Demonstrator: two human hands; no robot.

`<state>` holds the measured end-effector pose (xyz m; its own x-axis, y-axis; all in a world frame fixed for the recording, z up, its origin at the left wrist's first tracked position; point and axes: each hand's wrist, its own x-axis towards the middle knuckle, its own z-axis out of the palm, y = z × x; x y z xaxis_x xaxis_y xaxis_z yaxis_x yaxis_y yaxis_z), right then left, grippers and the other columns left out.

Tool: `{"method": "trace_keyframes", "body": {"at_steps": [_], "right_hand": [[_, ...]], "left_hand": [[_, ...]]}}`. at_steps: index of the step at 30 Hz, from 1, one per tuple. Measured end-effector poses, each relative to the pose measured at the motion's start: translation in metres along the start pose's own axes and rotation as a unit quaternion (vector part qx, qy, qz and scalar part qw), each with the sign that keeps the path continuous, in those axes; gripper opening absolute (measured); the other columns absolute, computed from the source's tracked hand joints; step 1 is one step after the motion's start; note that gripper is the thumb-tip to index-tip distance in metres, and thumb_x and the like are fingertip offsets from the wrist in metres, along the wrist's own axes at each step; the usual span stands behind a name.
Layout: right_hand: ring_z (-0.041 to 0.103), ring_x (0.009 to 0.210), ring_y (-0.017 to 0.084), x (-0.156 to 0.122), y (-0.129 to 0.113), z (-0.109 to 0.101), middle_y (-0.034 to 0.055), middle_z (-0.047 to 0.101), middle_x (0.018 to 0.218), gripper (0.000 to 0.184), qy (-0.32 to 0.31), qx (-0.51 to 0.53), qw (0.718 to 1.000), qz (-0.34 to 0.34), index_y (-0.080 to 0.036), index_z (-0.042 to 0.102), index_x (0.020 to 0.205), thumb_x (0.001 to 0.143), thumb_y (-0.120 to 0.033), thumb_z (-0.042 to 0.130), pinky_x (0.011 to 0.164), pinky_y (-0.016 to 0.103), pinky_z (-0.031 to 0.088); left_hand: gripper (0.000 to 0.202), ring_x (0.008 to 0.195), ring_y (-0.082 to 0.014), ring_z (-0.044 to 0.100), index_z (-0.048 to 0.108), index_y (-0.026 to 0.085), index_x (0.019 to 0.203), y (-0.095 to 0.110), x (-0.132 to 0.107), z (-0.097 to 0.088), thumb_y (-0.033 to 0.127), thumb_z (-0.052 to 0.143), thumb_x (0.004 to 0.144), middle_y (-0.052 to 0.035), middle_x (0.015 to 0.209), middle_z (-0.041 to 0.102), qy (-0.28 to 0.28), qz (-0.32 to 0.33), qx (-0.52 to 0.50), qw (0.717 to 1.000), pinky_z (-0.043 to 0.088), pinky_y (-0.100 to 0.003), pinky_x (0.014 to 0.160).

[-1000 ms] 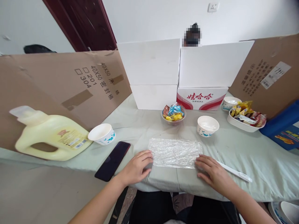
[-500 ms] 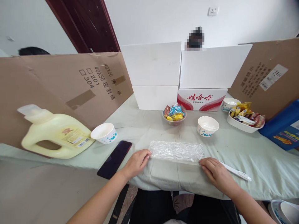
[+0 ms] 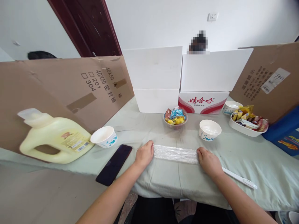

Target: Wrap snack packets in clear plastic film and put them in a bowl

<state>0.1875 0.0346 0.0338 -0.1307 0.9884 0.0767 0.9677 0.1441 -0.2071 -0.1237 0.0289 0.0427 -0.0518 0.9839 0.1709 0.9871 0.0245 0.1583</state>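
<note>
A strip of clear, crinkled plastic film (image 3: 175, 154) stretches crosswise near the front of the table, folded long and narrow. My left hand (image 3: 144, 154) is closed on its left end, thumb and fingers pinched together. At the other end my right hand (image 3: 209, 161) is closed on the film too. Just beyond the right hand, partly behind the wrist, lies a slim white plastic tool (image 3: 241, 178) whose kind I cannot make out. A dark phone (image 3: 114, 165) rests left of my left forearm.
White paper bowls (image 3: 104, 137) (image 3: 209, 130) stand left and right. A bowl of wrapped sweets (image 3: 175, 118) is at the centre back, a white snack tray (image 3: 247, 130) at right. A yellow jug (image 3: 56, 140), a blue container (image 3: 287, 133) and cardboard boxes (image 3: 154, 70) border the table.
Both hands have shifted slightly forward and closer together, curling over the film's ends. The film now looks narrower and shorter. The view has tilted slightly upward.
</note>
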Motion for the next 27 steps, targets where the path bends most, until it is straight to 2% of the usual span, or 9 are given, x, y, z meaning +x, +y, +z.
{"method": "trace_keyframes", "body": {"at_steps": [7,11,13,15,17,19,21,24,27], "right_hand": [[0.068,0.07,0.023,0.004,-0.01,0.004,0.0103,0.07,0.085,0.027,-0.011,-0.054,0.998,0.023,-0.018,0.056,0.095,0.098,-0.028,0.031,0.06,0.031,0.04],[0.066,0.074,0.025,0.004,-0.007,0.001,0.0122,0.067,0.087,0.028,0.041,-0.095,0.994,0.021,-0.016,0.058,0.093,0.097,-0.032,0.036,0.065,0.034,0.043],[0.064,0.084,0.028,0.002,-0.008,-0.003,0.0142,0.066,0.091,0.032,0.099,-0.094,0.99,-0.02,-0.015,0.062,0.094,0.097,-0.035,0.037,0.073,0.039,0.044],[0.06,0.099,0.03,-0.001,-0.016,-0.005,0.0158,0.065,0.101,0.035,0.149,-0.058,0.983,-0.095,-0.015,0.064,0.101,0.097,-0.037,0.038,0.085,0.044,0.043],[0.053,0.116,0.03,-0.004,-0.031,-0.002,0.0151,0.062,0.12,0.038,0.151,-0.012,0.969,-0.195,-0.016,0.062,0.116,0.096,-0.039,0.039,0.1,0.047,0.037],[0.04,0.132,0.029,-0.005,-0.046,0.006,0.0131,0.051,0.138,0.051,0.096,0.01,0.953,-0.287,-0.017,0.051,0.134,0.094,-0.047,0.041,0.11,0.049,0.027],[0.028,0.14,0.03,-0.004,-0.054,0.015,0.0132,0.039,0.149,0.069,0.021,0.005,0.948,-0.317,-0.015,0.039,0.144,0.091,-0.06,0.039,0.113,0.051,0.022],[0.02,0.143,0.032,-0.003,-0.043,0.026,0.0165,0.03,0.153,0.084,-0.032,-0.013,0.967,-0.252,-0.011,0.032,0.147,0.087,-0.07,0.035,0.113,0.053,0.021],[0.018,0.143,0.032,-0.011,-0.014,0.031,0.0168,0.028,0.153,0.085,-0.017,-0.031,0.981,-0.191,-0.012,0.03,0.148,0.086,-0.071,0.034,0.113,0.054,0.02]], "left_hand": [[0.021,0.079,-0.0206,0.066,0.058,0.017,0.1,0.002,0.0,0.01,0.018,0.038,0.095,-0.0086,0.096,0.068,-0.001,0.023,0.057,0.998,0.046,-0.029,0.066],[0.018,0.078,-0.022,0.064,0.059,0.017,0.099,0.002,0.002,0.005,0.02,0.043,0.093,-0.0082,0.093,0.067,0.01,0.023,0.059,0.998,0.047,-0.032,0.069],[0.017,0.088,-0.0257,0.062,0.061,0.016,0.099,0.004,0.0,-0.002,0.023,0.047,0.092,-0.0103,0.096,0.066,0.058,0.036,0.047,0.997,0.047,-0.037,0.077],[0.02,0.1,-0.0298,0.058,0.062,0.015,0.101,0.012,-0.004,-0.009,0.024,0.048,0.091,-0.0136,0.104,0.064,0.121,0.065,0.021,0.99,0.045,-0.043,0.087],[0.027,0.113,-0.0311,0.053,0.061,0.015,0.111,0.024,-0.011,-0.01,0.024,0.043,0.093,-0.0151,0.116,0.061,0.141,0.124,-0.015,0.982,0.041,-0.046,0.096],[0.038,0.128,-0.0306,0.043,0.054,0.016,0.127,0.035,-0.017,-0.003,0.03,0.039,0.096,-0.0141,0.133,0.054,0.093,0.196,-0.041,0.975,0.035,-0.048,0.105],[0.05,0.138,-0.0317,0.03,0.041,0.018,0.141,0.04,-0.02,0.01,0.042,0.038,0.097,-0.0129,0.146,0.042,0.016,0.223,-0.039,0.974,0.029,-0.051,0.109],[0.062,0.143,-0.0346,0.019,0.034,0.02,0.146,0.028,-0.019,0.029,0.054,0.039,0.094,-0.0137,0.154,0.029,-0.048,0.179,-0.014,0.982,0.022,-0.056,0.111],[0.063,0.144,-0.034,0.016,0.033,0.02,0.147,0.009,-0.013,0.034,0.054,0.039,0.094,-0.0142,0.156,0.025,-0.055,0.146,0.002,0.988,0.019,-0.055,0.113]]}}
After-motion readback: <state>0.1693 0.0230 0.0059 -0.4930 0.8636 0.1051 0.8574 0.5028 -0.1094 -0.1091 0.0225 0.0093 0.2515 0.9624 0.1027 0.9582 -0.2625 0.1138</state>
